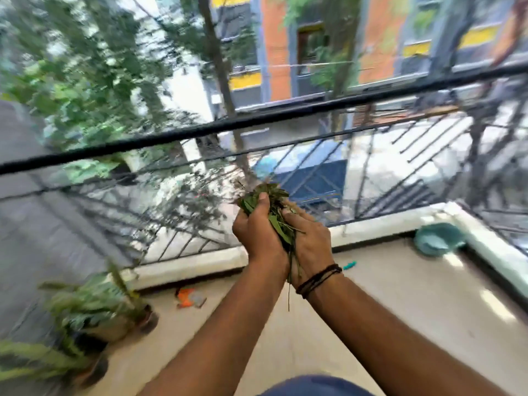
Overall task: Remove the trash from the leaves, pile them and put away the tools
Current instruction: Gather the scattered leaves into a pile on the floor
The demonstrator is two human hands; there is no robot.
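A: Left hand [258, 235] and right hand [310, 241] status?
B: Both clasp one leaf bundle [273, 208], raised before the railing [183, 132].
A: Step?
B: Gathering, probably. Next: carry to pile; keep grip closed.

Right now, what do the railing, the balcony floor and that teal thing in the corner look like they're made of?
Railing: thin dark bars and a top rail, probably painted metal.
Balcony floor: pale, smooth, with soft light patches; likely tile or polished stone, though blur hides any joints.
Teal thing: slumped and matte, possibly cloth or soft plastic; too blurred to settle.
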